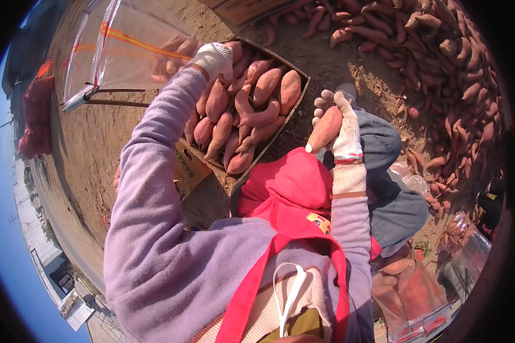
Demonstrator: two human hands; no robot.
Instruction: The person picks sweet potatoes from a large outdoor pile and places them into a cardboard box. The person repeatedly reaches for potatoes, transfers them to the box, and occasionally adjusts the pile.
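My left hand (216, 59), in a white knit glove, reaches over the far left part of a cardboard box (302, 88) packed with sweet potatoes (266, 85). Its fingers curl down beside a sweet potato (235, 51) at the box's far corner; whether they grip anything is hidden. In my right hand (347, 124), also gloved and with the palm turned up, lies a single sweet potato (326, 128). That hand is above my right leg, to the right of the box. A curved sweet potato (259, 113) rests on top of the others in the box.
A big heap of sweet potatoes (446, 68) spreads over the ground at right. Clear plastic sheeting (128, 51) with an orange stripe adjoins the box at left. Bagged sweet potatoes (412, 296) are at lower right; a red mesh sack (37, 115) stands far left.
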